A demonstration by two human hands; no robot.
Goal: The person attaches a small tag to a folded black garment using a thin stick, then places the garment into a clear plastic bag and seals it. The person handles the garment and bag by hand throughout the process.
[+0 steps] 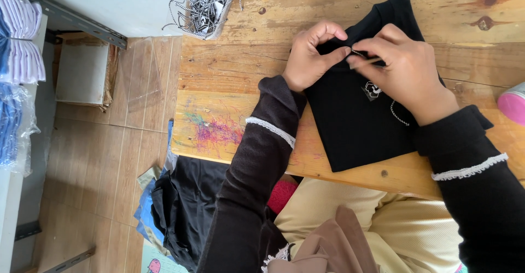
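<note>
Black knit garment [361, 114] lies flat on the wooden surface [235, 81] while my left hand [309, 57] and right hand [402, 70] pinch its small chain [358, 53] together; loosening either pinch risks dropping it.

A worn wooden worktop [229, 87] shows knots, scratches and a patch of pink and green scribble [216, 132] near its left front corner. At the far edge sits a heap of black-and-white tags on beaded chains [205, 2]. A pink, rounded object [514, 103] is cut off by the right edge of the view. Below the worktop, on the wood-pattern floor [109, 158], lies a pile of black fabric [183, 207] over blue and olive pieces. A red item [281, 195] lies just beside it. At far left, stacked folded white and blue cloth [19, 38] rests on a shelf, partly wrapped in clear plastic.
</note>
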